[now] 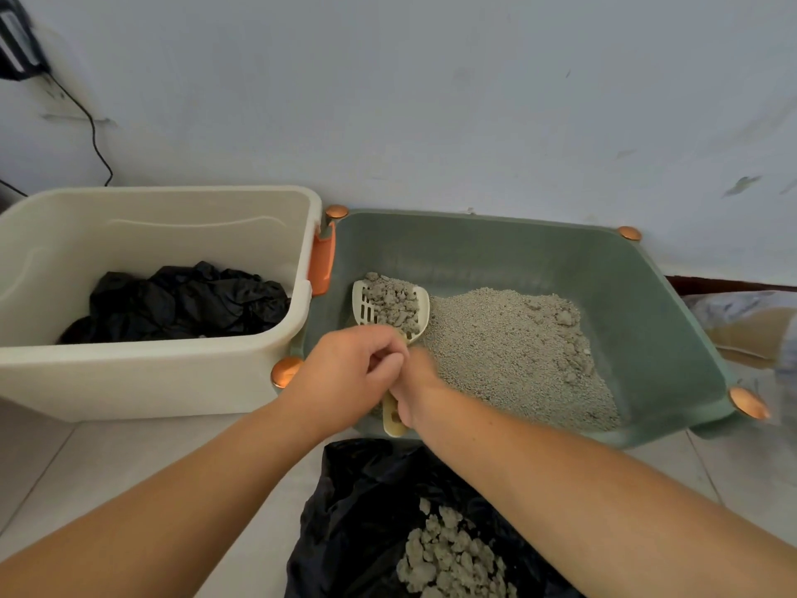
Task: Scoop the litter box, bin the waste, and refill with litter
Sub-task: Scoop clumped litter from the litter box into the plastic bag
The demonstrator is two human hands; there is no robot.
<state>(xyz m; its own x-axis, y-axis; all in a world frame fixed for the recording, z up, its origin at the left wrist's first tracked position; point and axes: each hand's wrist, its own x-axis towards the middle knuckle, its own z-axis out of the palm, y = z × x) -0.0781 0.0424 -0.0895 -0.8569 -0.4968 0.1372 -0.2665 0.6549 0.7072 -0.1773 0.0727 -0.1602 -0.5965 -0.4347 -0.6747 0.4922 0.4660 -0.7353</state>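
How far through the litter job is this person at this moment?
Partly through scooping. Done: clumps already lie in the black bag. In hand: the right hand grips the scoop, loaded with clumps over the green litter box; the left hand is curled beside it. Left: bin this load, clear lumps at the right side, refill.

Matt green plastic litter box (647,304) with glossy copper-coloured caps (748,402); grainy grey litter (509,351), rough and dull. Cream slotted plastic scoop (366,310) heaped with lumpy clumps (392,304). Smooth cream plastic bin (142,381), faint sheen. Crinkled, glossy black plastic bag (358,502). Pale, smooth floor tiles (129,459). Scuffed matt painted wall (431,101).
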